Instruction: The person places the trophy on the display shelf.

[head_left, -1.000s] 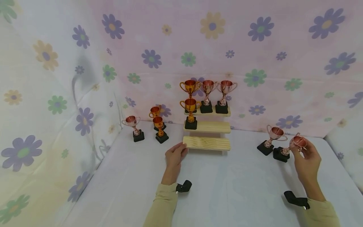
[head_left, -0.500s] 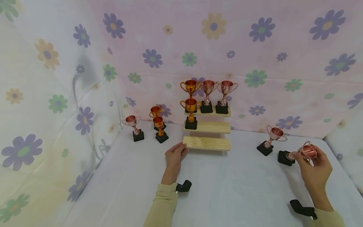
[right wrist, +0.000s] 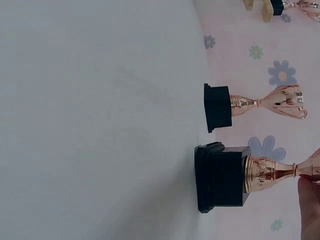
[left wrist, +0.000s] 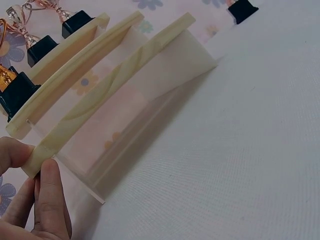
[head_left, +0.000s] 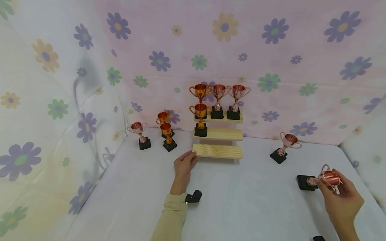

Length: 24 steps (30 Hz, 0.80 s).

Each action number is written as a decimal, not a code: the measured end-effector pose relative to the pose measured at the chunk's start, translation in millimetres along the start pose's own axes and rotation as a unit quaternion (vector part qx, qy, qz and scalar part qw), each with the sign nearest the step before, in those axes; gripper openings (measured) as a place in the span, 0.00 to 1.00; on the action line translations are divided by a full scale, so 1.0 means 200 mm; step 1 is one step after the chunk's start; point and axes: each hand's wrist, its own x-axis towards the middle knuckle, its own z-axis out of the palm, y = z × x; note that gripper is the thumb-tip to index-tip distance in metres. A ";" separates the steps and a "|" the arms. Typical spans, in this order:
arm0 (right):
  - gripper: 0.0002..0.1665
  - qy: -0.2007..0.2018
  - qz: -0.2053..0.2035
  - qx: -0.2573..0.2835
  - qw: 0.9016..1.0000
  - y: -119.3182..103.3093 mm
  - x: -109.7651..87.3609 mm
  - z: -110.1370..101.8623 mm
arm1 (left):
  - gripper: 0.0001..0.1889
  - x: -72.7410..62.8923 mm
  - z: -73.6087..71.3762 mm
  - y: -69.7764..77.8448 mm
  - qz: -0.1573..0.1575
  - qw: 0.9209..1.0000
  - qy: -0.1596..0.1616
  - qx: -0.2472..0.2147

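Note:
My right hand (head_left: 343,199) holds a rose-gold trophy cup (head_left: 330,178) by its cup, tilted with its black base (right wrist: 225,177) toward the left. My left hand (head_left: 183,168) pinches the left end of the lowest board of a three-tier wooden display stand (head_left: 217,151), thumb above and fingers below in the left wrist view. On the top tier stand a gold trophy (head_left: 200,89) and two rose-gold trophies (head_left: 238,92). Another gold trophy (head_left: 200,112) occupies the middle tier's left end. The lowest board bears no trophy.
Left of the stand, a rose-gold trophy (head_left: 138,129) and two gold trophies (head_left: 166,130) stand on the white-covered table (head_left: 256,194). Another rose-gold trophy (head_left: 287,142) stands behind the held one. Flowered cloth (head_left: 181,36) hangs behind and along the sides.
My right hand has drawn the rose-gold trophy toward me and slightly right, away from the other rose-gold trophy. The left hand keeps its grip on the stand.

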 end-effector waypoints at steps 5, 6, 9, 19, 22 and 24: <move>0.46 -0.022 -0.036 -0.095 0.995 -0.04 -0.12 -0.03 | 0.17 0.00 0.00 0.01 -0.003 1.000 -0.002 0.000; 0.46 -0.021 -0.028 -0.096 0.995 -0.05 -0.14 -0.03 | 0.17 0.00 0.00 0.01 -0.004 1.000 -0.001 0.000; 0.43 -0.006 0.025 -0.043 0.999 -0.09 -0.21 -0.02 | 0.17 0.01 0.01 0.00 -0.005 1.000 0.000 0.000; 0.40 0.016 0.137 0.010 0.990 -0.18 -0.41 0.08 | 0.17 0.02 0.00 0.00 -0.008 1.000 -0.002 0.000; 0.42 -0.041 0.087 0.007 0.995 -0.19 -0.43 0.12 | 0.17 0.02 0.00 0.00 -0.007 1.000 -0.002 0.000; 0.43 -0.089 0.031 -0.022 0.995 -0.18 -0.44 0.15 | 0.17 0.01 0.00 0.00 -0.007 1.000 -0.001 0.000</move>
